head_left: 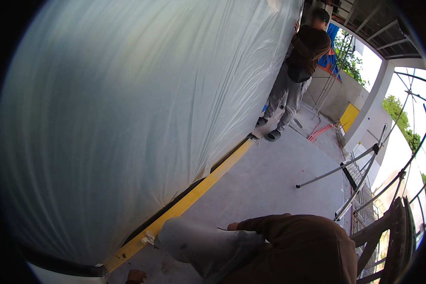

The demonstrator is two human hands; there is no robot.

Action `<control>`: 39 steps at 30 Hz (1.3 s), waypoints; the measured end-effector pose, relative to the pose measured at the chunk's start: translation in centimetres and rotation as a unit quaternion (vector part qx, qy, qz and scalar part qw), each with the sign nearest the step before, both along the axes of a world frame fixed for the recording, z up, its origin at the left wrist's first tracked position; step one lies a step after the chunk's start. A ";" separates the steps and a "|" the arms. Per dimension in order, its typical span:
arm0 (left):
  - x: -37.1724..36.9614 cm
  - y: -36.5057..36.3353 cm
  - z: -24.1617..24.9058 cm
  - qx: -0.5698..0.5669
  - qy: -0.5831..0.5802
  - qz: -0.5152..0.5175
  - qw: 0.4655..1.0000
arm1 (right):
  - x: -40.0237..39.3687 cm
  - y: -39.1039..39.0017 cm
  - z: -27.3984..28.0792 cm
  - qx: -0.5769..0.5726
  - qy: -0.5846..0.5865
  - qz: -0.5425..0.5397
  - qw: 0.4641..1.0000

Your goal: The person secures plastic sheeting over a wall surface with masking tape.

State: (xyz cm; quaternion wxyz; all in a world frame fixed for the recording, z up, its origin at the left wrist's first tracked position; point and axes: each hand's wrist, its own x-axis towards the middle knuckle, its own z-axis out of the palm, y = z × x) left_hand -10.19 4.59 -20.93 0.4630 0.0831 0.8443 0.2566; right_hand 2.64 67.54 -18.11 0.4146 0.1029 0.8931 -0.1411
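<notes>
My right hand (233, 226) rests by my grey-trousered knee (194, 239), at the end of a brown sleeve (312, 236). A thin dark line shows at its fingertips; the small fist-like shape hides what it may hold. Low at the bottom edge, my left hand (136, 276) shows only in part, dark and close to the floor, and its fingers are not clear. Nearest to it runs a long yellow strip (184, 202) along the base of a tall surface covered in translucent plastic sheeting (142, 109). A crumpled whitish scrap (149, 237) lies against the strip.
Another person (298, 61) in a brown top and grey trousers stands at the sheeting's far end, a hand on its edge. On the grey floor (265, 175) stands a metal-legged frame (359, 175) at right. Pink-red rods (320, 133) and a yellow panel (349, 117) lie beyond.
</notes>
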 end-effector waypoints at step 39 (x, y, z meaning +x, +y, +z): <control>1.6 0.7 5.0 0.022 -0.033 0.253 0.967 | 1.9 8.4 12.8 0.123 -0.046 -0.156 0.979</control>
